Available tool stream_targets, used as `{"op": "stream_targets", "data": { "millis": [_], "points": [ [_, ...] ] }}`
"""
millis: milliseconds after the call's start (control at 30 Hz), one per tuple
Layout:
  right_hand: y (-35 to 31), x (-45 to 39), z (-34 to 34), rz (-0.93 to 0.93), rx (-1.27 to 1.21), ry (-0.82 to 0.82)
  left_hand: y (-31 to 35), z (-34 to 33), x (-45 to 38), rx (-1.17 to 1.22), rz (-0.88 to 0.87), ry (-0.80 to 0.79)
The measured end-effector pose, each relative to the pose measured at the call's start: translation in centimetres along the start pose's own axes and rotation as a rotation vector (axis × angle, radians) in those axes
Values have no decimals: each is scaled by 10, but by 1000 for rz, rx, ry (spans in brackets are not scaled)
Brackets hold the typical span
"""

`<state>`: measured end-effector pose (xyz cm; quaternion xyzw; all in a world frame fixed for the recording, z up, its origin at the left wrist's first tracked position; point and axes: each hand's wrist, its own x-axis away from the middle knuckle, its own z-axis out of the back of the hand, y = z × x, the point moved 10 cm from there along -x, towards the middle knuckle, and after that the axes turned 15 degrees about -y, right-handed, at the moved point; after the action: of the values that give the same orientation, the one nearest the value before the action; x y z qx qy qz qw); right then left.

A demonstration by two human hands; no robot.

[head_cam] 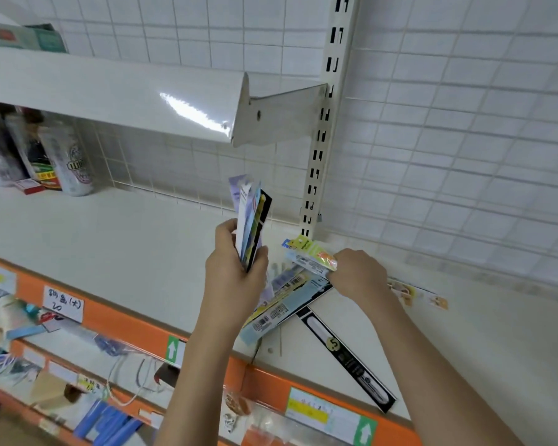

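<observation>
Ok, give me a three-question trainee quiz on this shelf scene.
1. True or false: the left hand grips several slim packs at once.
2. What does the right hand grip? A) a can B) the yellow-green pack C) a price label
3. Fill in: the long black pack marked "5" lies flat on the ____.
Key: 1 true; 2 B; 3 shelf.
</observation>
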<state>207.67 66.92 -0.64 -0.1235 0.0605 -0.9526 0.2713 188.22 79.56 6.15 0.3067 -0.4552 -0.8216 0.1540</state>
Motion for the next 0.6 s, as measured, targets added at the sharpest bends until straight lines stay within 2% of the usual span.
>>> {"op": "stream_targets", "data": {
  "millis": [133,400,500,600],
  "points": [
    [4,9,9,18,-61,61,1,-7,-4,-109,-58,-15],
    [28,70,41,113,-310,251,7,-20,-5,-67,-115,-51],
    [50,85,41,79,-454,288,9,-20,-8,-57,-117,-50],
    [70,94,36,15,-481,303,9,-20,-10,-25,-100,-43]
  ]
}}
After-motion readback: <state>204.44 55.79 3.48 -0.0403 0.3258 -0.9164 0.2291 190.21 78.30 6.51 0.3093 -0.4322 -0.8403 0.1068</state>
